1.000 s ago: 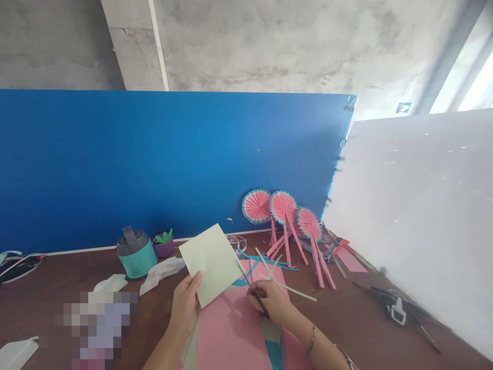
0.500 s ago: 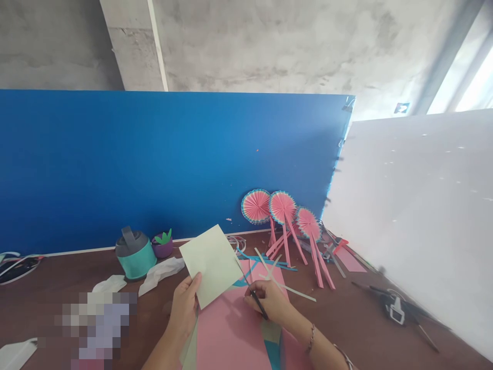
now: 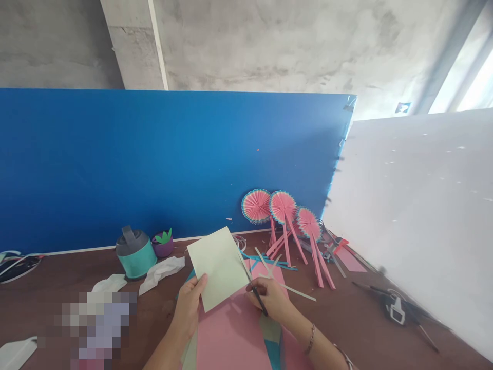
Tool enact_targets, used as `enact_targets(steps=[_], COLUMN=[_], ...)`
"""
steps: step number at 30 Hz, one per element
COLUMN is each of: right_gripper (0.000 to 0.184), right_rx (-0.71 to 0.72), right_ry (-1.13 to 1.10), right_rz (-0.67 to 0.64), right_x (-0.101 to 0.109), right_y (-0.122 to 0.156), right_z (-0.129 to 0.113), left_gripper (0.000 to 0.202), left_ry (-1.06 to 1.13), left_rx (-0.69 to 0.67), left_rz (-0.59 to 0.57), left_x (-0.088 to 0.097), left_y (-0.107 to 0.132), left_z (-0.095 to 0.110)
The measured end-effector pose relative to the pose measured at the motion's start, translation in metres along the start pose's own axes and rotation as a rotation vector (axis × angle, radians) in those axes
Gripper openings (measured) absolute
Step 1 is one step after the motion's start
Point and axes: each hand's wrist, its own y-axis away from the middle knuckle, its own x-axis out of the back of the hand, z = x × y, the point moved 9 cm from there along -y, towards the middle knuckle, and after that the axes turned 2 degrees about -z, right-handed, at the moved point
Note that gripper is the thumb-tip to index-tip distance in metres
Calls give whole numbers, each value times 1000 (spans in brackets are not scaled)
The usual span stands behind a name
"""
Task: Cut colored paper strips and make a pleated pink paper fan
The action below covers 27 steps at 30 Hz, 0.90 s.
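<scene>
My left hand (image 3: pixel 192 298) pinches a pale green sheet of paper (image 3: pixel 217 267) by its lower left edge and holds it tilted above the table. In my right hand (image 3: pixel 271 298) is a pair of scissors with dark handles (image 3: pixel 259 299). The blades reach up along the right edge of the green sheet; whether paper lies between them is hard to make out. Beneath both hands lies pink paper (image 3: pixel 231 339), with blue and green sheets showing at its sides. Thin cut strips of pale green paper (image 3: pixel 296 293) and blue strips (image 3: pixel 269 258) lie just beyond my right hand.
Several pink pleated paper fans (image 3: pixel 283 206) lean against the blue partition (image 3: pixel 173 164). A teal and grey container (image 3: pixel 136 257), a purple plant pot (image 3: pixel 163 248) and crumpled tissue (image 3: pixel 162 272) stand or lie on the left. Black cable and a white device (image 3: pixel 396 311) lie on the right.
The green sheet and my left hand have shifted slightly right, nearer the scissors, and the sheet has turned a little more upright. My right hand has barely moved.
</scene>
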Motion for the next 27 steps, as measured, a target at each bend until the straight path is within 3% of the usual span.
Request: enact_targets(steps=[11,17,22,27], right_gripper=[15,17,13,18], right_rx=[-14,-17,22,-4], right_ry=[14,44,74,-35], right_rz=[13,10,46,37], right_x=[0,1,3,2], right_y=[4,1,-4,-4], right_z=[-11,-5,0,2], left_gripper=[44,45,42,41], left_ry=[-16,-23,-43,-29], left_rx=[-5,0,6,38], left_rz=[16,29,-39,-97], left_x=[4,4,-2,-7], left_y=[-2,-2,-2,-4], left_z=[-4,-3,-5,-10])
